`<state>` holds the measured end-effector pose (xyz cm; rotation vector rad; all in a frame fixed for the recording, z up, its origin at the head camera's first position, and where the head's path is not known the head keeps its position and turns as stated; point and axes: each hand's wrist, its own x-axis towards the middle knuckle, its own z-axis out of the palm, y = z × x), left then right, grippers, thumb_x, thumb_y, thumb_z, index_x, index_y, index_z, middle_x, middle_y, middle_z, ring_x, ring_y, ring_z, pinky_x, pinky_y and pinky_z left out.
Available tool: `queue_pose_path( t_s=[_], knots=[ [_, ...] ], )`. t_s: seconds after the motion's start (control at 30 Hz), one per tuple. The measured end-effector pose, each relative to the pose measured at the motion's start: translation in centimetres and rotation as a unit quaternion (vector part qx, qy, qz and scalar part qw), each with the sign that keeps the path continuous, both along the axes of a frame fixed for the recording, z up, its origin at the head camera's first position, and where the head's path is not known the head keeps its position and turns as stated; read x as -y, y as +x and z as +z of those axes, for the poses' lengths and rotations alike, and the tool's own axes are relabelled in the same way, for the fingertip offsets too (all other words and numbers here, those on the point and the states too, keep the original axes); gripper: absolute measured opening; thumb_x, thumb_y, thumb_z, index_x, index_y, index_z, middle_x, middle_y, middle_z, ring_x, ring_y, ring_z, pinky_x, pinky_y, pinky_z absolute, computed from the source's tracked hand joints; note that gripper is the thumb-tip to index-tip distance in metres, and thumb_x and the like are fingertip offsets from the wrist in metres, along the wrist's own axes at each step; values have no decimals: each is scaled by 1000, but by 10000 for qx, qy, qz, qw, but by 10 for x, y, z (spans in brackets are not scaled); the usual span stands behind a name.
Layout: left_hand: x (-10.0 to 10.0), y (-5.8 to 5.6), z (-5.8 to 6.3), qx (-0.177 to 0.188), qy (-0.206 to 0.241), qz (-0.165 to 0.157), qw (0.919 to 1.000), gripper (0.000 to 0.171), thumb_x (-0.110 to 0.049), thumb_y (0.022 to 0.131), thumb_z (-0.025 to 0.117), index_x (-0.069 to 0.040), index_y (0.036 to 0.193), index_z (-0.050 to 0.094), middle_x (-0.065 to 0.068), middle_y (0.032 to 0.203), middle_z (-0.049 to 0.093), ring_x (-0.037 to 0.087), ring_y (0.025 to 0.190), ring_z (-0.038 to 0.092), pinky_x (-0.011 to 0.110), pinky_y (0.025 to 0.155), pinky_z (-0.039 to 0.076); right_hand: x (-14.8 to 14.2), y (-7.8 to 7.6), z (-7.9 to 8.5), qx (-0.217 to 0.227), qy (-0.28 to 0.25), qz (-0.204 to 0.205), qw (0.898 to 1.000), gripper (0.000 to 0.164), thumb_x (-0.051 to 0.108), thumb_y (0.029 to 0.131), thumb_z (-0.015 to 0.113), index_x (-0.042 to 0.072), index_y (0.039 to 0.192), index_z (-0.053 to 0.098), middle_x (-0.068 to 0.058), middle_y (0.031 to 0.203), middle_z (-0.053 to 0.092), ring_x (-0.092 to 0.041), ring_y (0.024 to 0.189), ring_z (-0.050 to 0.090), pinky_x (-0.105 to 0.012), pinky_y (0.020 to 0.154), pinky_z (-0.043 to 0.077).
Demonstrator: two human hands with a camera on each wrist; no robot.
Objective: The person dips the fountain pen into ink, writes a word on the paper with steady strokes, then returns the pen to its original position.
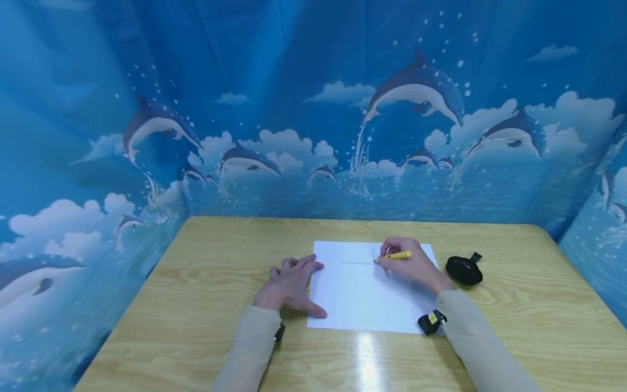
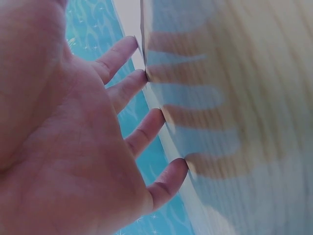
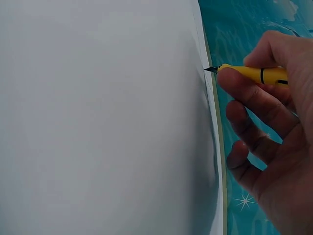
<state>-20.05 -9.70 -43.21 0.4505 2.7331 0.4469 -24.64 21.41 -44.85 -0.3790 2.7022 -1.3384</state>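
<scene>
A white sheet of paper (image 1: 352,299) lies on the wooden table, carrying a thin horizontal line and a short vertical one near its upper part. My right hand (image 1: 409,264) pinches a yellow fountain pen (image 1: 399,255) between thumb and fingers. In the right wrist view the dark nib of the fountain pen (image 3: 254,73) meets the paper (image 3: 107,117). Spread fingers mark my left hand (image 1: 291,286), which rests at the sheet's left edge, thumb and a fingertip on the paper. From the left wrist, the fingertips of the left hand (image 2: 83,132) touch the tabletop.
To the right of the sheet sits a black oval case (image 1: 463,270) with a small tab. The wooden table (image 1: 210,272) ends at a blue dolphin-print curtain (image 1: 294,109) behind and at the sides. A small black device (image 1: 430,323) hangs at the right wrist, over the paper's lower right corner.
</scene>
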Motion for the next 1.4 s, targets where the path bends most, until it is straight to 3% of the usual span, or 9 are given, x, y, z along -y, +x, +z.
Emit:
queue_pose_path(
  t_s=[0.3, 0.97, 1.4],
  knots=[
    [0, 0, -1, -44, 4, -7, 10000, 104, -64, 66, 88, -31, 153, 43, -1, 170, 26, 40, 149, 26, 71, 112, 27, 0, 2, -3, -24, 32, 27, 10000, 12, 20, 89, 77, 11, 88, 69, -4, 79, 70, -20, 71, 59, -28, 64, 45],
    [0, 2, 1, 6, 26, -10, 10000, 103, -63, 66, 89, -30, 153, 43, -1, 170, 27, 40, 150, 26, 72, 112, 26, 1, 9, -2, 110, -381, 317, 9987, 15, 18, 87, 79, 8, 88, 69, -7, 74, 68, -13, 60, 55, -25, 56, 43],
    [0, 0, 0, 16, 22, 0, 10000, 103, -61, 67, 89, -29, 154, 42, 0, 170, 26, 41, 150, 25, 72, 112, 25, 4, 12, -2, 358, -262, 296, 9986, 9, 17, 88, 75, 11, 87, 68, -6, 73, 70, -14, 58, 52, -25, 54, 41]
  ],
)
